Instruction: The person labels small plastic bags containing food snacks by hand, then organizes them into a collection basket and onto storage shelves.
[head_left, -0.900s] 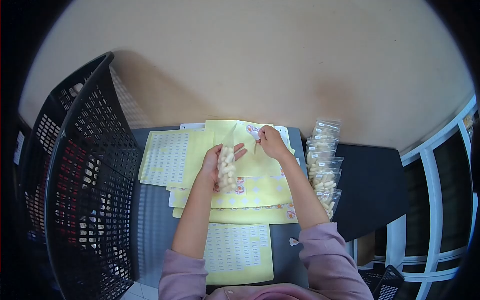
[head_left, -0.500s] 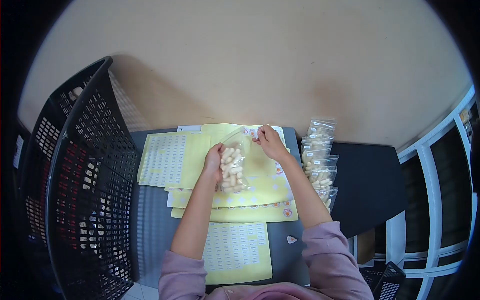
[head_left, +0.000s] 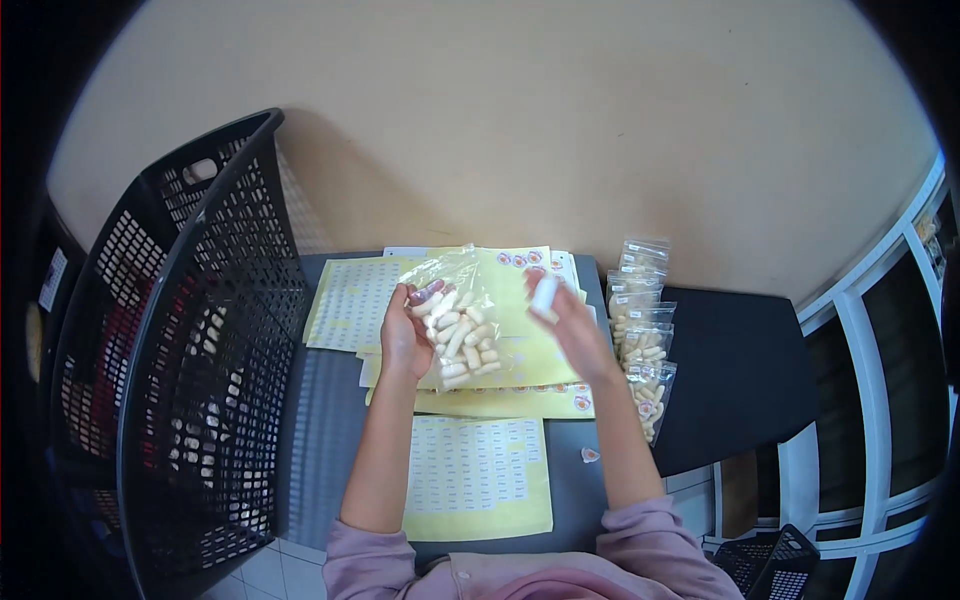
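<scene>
Transparent plastic bag [head_left: 466, 335] of pale, capsule-shaped pieces is held tilted over the yellow sticker sheets [head_left: 515, 315], well to the right of the black plastic basket [head_left: 200, 215]. It should prove light, with slick, limp film that creases easily; the loose filling would likely slide and sag toward the bottom, and the pieces may be brittle. A side edge or the flat upper strip looks the best place to take hold, sparing the contents. On the side nearer the basket, the left hand [head_left: 406, 335] grips the bag's edge, fingers partly hidden behind. Farther from the basket, the right hand [head_left: 573, 322] is half curled and blurred, a small white item [head_left: 545, 295] at its fingers; whether it is pinched cannot be told.
</scene>
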